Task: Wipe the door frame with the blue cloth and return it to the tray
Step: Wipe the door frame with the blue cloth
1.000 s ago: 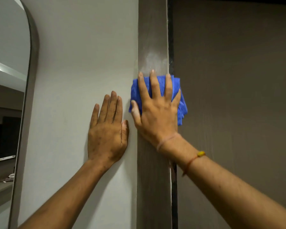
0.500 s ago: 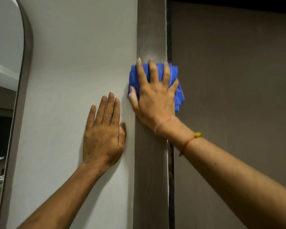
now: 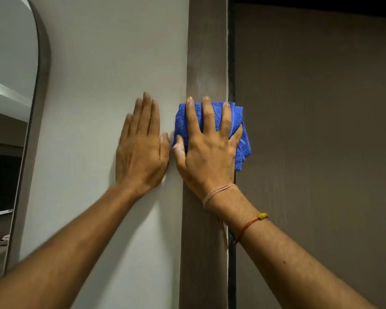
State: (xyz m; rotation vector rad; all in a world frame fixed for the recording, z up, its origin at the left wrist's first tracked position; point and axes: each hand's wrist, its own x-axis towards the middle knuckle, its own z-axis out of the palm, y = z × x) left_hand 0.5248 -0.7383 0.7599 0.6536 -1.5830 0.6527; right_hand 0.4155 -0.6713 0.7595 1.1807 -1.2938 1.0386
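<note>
Moved: left hand point(image 3: 140, 150) now higher, level with right hand point(image 3: 207, 157)
Right fingers: spread flat, pressing cloth point(image 3: 240, 134) on frame point(image 3: 206, 52)
Left fingers: together, flat on wall point(image 3: 112, 63)

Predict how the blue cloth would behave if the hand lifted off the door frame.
The blue cloth is folded in soft layers and sags past the frame's edge, so it is probably floppy and light. Only the right hand, pressing flat, appears to pin it to the upright door frame; released, it would likely drop and unfold.
</note>
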